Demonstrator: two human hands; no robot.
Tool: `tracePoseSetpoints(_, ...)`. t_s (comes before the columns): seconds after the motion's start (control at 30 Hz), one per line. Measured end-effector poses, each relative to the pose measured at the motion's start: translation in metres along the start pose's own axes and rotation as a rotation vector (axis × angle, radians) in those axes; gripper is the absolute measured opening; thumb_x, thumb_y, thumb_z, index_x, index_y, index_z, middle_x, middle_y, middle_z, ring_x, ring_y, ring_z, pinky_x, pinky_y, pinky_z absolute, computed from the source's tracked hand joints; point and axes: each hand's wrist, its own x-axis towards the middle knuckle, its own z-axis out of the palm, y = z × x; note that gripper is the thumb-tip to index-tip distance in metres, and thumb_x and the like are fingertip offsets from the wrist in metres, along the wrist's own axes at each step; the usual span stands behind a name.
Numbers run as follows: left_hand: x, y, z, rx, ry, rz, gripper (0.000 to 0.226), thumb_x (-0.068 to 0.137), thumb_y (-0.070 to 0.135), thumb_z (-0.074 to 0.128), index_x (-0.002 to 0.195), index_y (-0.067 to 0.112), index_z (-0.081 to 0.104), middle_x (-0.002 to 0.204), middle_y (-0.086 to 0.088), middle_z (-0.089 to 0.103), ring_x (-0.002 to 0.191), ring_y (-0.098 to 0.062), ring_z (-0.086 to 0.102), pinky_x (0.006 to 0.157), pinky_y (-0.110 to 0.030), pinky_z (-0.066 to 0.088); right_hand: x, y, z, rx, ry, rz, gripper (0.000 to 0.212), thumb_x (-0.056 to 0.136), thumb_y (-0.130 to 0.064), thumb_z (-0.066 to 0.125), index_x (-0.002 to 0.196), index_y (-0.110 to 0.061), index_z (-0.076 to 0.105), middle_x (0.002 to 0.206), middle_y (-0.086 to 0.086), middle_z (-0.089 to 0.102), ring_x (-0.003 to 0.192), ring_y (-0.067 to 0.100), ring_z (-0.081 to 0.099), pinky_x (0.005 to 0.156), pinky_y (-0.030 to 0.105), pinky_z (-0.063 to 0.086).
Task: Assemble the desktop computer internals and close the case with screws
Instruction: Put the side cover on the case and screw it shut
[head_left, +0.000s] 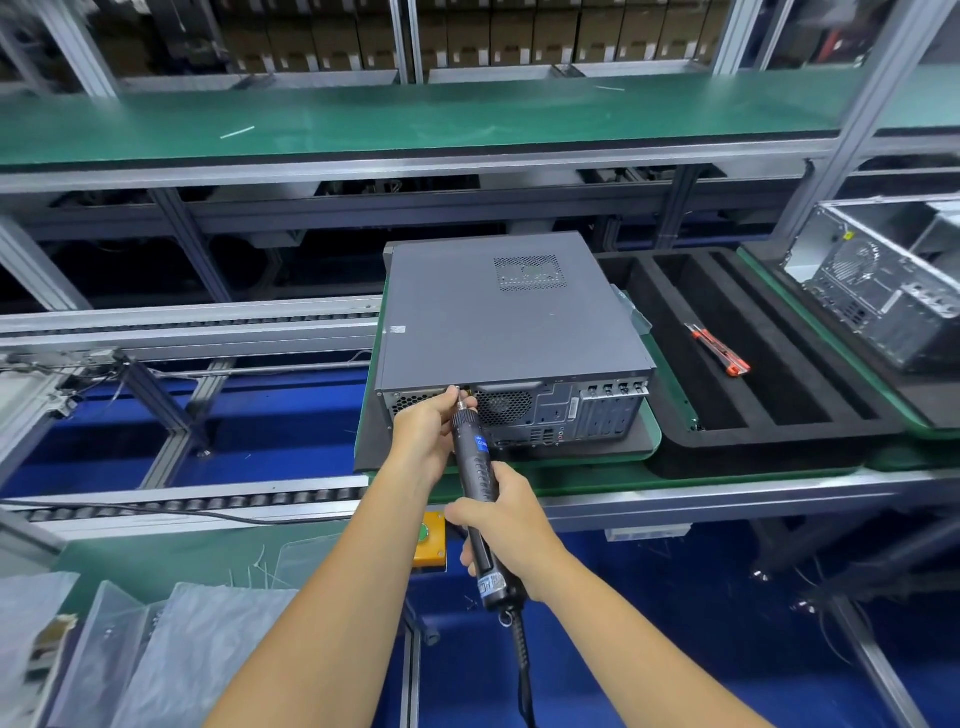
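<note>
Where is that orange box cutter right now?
In the head view, the box cutter lies right of the computer case, in a slot of the black foam tray.

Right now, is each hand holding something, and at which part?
Both hold the electric screwdriver: the right hand grips its black handle, and the left hand pinches its front end near the bit, at the computer case.

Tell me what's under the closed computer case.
The computer case lies on a dark pad, which rests on a green tray. Anything directly beneath the case is hidden.

computer case (498, 322) on pallet (655, 441), foam tray (753, 364) right, cutter (718, 349) in tray
</note>
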Motion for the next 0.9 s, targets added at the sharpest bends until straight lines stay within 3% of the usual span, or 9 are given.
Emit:
tracePoseSetpoints(0.63, -0.005, -0.001, 0.005, 0.068, 0.074, 0.040, 0.012, 0.093, 0.019, 0.062, 0.092, 0.008, 0.068, 0.076, -0.003, 0.074, 0.077, -0.017, 0.065, 0.080, -0.037, 0.051, -0.005, -0.003, -0.010, -0.066, -0.005, 0.006, 0.034, 0.080, -0.017, 0.072, 0.105, -0.021, 0.050, 0.091, 0.013, 0.056, 0.053, 0.019, 0.059, 0.051, 0.029, 0.052)
tracePoseSetpoints(0.9, -0.004, -0.005, 0.010, 0.096, 0.189, 0.117, 0.009, 0.090, 0.016, 0.066, 0.083, 0.011, 0.069, 0.071, 0.000, 0.074, 0.072, -0.016, 0.065, 0.072, -0.035, 0.051, -0.008, -0.006, -0.016, -0.061, -0.031, 0.014, 0.037, 0.080, -0.015, 0.070, 0.110, -0.017, 0.049, 0.088, 0.014, 0.058, 0.049, 0.020, 0.058, 0.050, 0.031, 0.052)
